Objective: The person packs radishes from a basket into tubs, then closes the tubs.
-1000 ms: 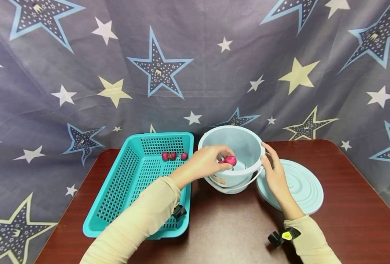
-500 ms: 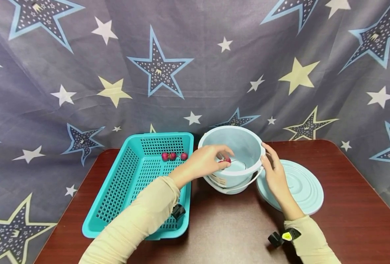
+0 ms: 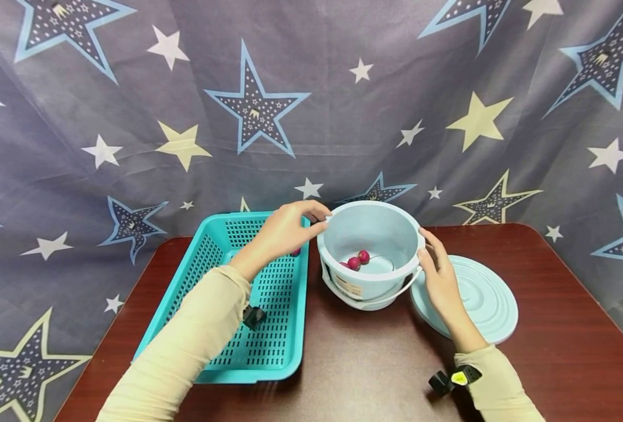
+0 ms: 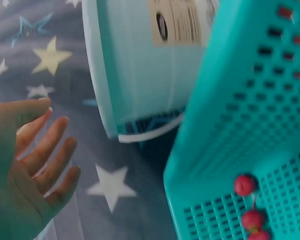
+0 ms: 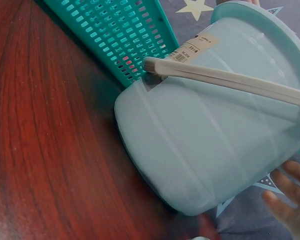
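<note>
My left hand (image 3: 290, 227), with nothing in it, hovers over the far right corner of the teal basket (image 3: 302, 328), fingertips close to the left rim of the pale blue bucket (image 3: 377, 284). In the left wrist view its fingers spread apart. My right hand (image 3: 440, 275) touches the bucket's right rim from outside with fingertips and thumb. Several round crimson radish-like balls (image 3: 354, 263) lie at the bottom of the bucket. More crimson balls (image 4: 245, 185) with thin stems lie in the basket; my left arm mostly covers them in the head view.
A round pale blue lid (image 3: 482, 299) lies on the dark red wooden table (image 3: 554, 328), right of the bucket and partly behind my right hand. The bucket's white handle (image 3: 366, 303) hangs down in front. A star-patterned cloth (image 3: 311, 117) stands behind the table.
My left hand has let go of a crimson ball inside the bucket, then lifted out and moved left over the basket. My right hand has stayed at the bucket's rim.
</note>
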The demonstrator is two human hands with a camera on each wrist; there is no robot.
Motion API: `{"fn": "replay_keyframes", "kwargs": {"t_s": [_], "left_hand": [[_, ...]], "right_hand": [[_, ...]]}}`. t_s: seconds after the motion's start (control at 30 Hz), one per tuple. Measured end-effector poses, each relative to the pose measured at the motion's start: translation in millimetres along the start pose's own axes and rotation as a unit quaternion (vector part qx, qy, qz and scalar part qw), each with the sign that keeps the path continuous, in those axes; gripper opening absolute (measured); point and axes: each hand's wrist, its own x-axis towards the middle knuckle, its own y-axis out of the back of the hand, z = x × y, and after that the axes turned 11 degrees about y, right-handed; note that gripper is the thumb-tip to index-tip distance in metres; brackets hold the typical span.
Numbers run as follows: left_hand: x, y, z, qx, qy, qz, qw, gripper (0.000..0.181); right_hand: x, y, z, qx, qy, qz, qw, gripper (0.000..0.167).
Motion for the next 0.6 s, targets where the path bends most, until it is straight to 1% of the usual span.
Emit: {"fn": "replay_keyframes", "kwargs": {"t_s": [0.1, 0.2, 0.4, 0.6], "left_hand": [[0.3, 7.0, -12.6, -0.013, 0.011, 0.007, 0.9998, 0.022], [0.8, 9.3, -25.9, -0.01, 0.015, 0.008, 0.9998, 0.023], [1.2, 5.3, -52.2, 0.004, 0.028, -0.001, 0.9996, 0.029], [4.2, 1.8, -80.0, -0.024, 0.032, -0.023, 0.9989, 0.032]], "right_hand": [[0.2, 0, -1, -0.001, -0.001, -0.002, 1.0, 0.044], [0.5, 1, -1, 0.0, -0.003, -0.002, 1.0, 0.044], [1.1, 1, -1, 0.002, -0.002, -0.002, 1.0, 0.044], [0.5, 0, -1, 0.003, -0.002, -0.004, 1.0, 0.045]]}}
